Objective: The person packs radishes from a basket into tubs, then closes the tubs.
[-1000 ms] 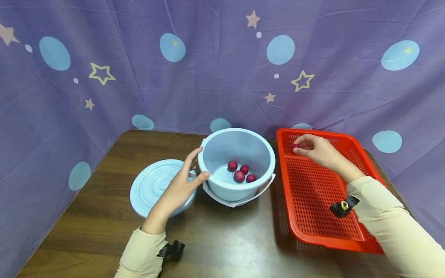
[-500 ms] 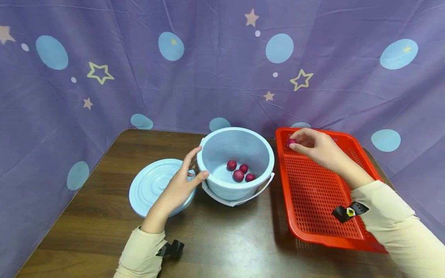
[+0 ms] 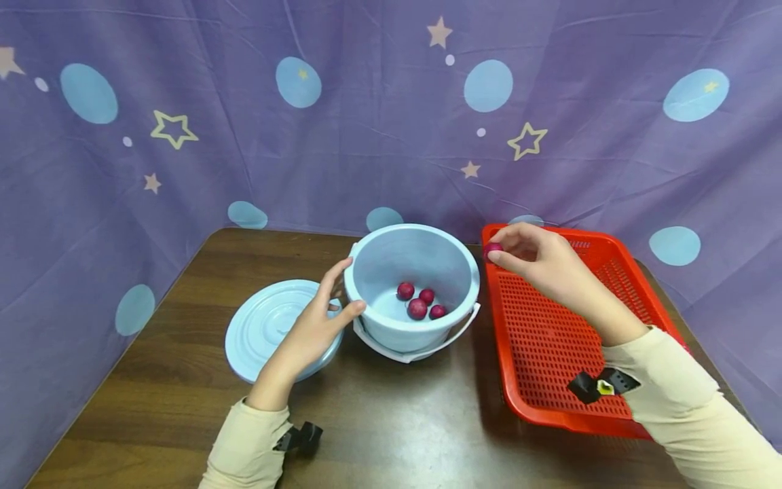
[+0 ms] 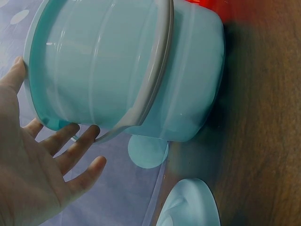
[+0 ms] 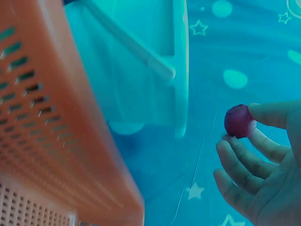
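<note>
My left hand rests at the left side of a pale blue bucket, thumb and fingertips touching its rim. Its fingers are spread and loosely straight in the left wrist view, alongside the bucket wall. Several small round red radishes lie on the bucket's floor. With thumb and fingertips my right hand pinches another radish. In the head view, that radish is above the left rim of a red plastic basket, right of the bucket and apart from it.
A round pale blue lid lies flat left of the bucket, partly behind my left hand. The bucket's handle hangs down in front. The brown wooden table ends at a purple patterned curtain.
My right hand has lifted the radish from the basket's far left corner and moved left toward the bucket. The left hand stays at the rim.
</note>
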The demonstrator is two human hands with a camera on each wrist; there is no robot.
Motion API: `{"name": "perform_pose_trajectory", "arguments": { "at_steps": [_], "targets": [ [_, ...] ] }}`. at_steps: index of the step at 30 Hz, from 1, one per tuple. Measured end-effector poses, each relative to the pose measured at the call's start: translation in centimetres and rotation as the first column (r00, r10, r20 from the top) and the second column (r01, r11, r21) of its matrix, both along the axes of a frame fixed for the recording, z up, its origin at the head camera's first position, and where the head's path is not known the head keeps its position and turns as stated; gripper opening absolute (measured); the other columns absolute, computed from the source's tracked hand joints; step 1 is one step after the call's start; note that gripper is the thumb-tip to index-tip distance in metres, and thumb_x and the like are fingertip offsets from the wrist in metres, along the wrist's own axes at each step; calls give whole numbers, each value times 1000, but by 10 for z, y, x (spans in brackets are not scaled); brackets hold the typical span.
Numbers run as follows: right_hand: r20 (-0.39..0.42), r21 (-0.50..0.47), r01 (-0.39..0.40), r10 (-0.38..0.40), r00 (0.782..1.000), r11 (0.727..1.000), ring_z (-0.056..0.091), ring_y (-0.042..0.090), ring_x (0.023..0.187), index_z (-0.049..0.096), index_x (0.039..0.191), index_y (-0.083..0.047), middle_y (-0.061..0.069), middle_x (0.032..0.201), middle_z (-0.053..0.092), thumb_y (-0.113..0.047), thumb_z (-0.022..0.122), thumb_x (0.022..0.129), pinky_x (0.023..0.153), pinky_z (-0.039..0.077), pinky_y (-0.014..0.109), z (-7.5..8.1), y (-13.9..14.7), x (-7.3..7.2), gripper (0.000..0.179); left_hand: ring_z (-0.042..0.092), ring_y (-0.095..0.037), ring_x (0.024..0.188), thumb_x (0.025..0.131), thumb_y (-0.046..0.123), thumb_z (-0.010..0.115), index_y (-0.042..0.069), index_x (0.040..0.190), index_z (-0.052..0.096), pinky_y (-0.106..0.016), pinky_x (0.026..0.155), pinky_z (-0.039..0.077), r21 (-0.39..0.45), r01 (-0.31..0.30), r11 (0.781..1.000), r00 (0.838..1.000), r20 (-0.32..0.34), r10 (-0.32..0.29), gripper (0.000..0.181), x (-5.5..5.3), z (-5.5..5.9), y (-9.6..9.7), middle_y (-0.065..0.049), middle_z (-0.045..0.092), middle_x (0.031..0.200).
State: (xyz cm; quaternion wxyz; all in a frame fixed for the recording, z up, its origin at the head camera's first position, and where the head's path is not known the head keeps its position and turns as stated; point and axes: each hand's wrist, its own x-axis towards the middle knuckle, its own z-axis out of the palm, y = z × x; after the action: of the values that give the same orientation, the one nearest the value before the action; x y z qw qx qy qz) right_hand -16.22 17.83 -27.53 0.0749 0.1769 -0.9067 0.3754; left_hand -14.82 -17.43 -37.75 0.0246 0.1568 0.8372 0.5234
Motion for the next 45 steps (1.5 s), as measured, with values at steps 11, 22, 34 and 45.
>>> {"name": "perform_pose_trajectory", "arguments": {
  "at_steps": [11, 22, 34, 45],
  "targets": [
    [35, -15, -59, 59, 998, 998, 64, 17, 83, 68, 110, -11, 2, 96, 70, -26, 73, 92, 77, 52, 29, 2, -31, 5, 24, 34, -25, 141, 100, 43, 58, 39, 156, 18, -54, 107, 33, -5, -3, 1000, 1000, 3, 3, 68, 0, -1, -1, -8, 33, 156],
    [48, -36, -130, 132, 990, 991, 62, 15, 85, 69, 108, -11, -1, 93, 70, -21, 75, 90, 78, 51, 35, -2, -62, 4, 21, 34, -26, 140, 99, 45, 58, 39, 156, 18, -55, 106, 33, -2, 0, 1000, 1000, -2, 0, 69, 0, 0, -1, -8, 33, 156],
    [65, -18, -203, 204, 977, 979, 61, 16, 80, 70, 104, -12, -1, 87, 68, -19, 76, 89, 75, 50, 34, -11, -84, 3, 18, 35, -25, 140, 99, 46, 58, 39, 155, 18, -53, 106, 34, -4, -5, 1000, 1000, -9, 5, 69, 0, 1, 0, -9, 34, 155],
    [137, 57, -320, 310, 941, 946, 62, 10, 76, 67, 103, -11, -4, 89, 69, -15, 74, 90, 73, 52, 31, -25, -95, 4, 15, 35, -25, 140, 99, 46, 58, 40, 155, 18, -53, 106, 34, -4, -7, 1000, 1000, -9, 7, 69, 0, 1, 1, -8, 34, 155]
  ]
}}
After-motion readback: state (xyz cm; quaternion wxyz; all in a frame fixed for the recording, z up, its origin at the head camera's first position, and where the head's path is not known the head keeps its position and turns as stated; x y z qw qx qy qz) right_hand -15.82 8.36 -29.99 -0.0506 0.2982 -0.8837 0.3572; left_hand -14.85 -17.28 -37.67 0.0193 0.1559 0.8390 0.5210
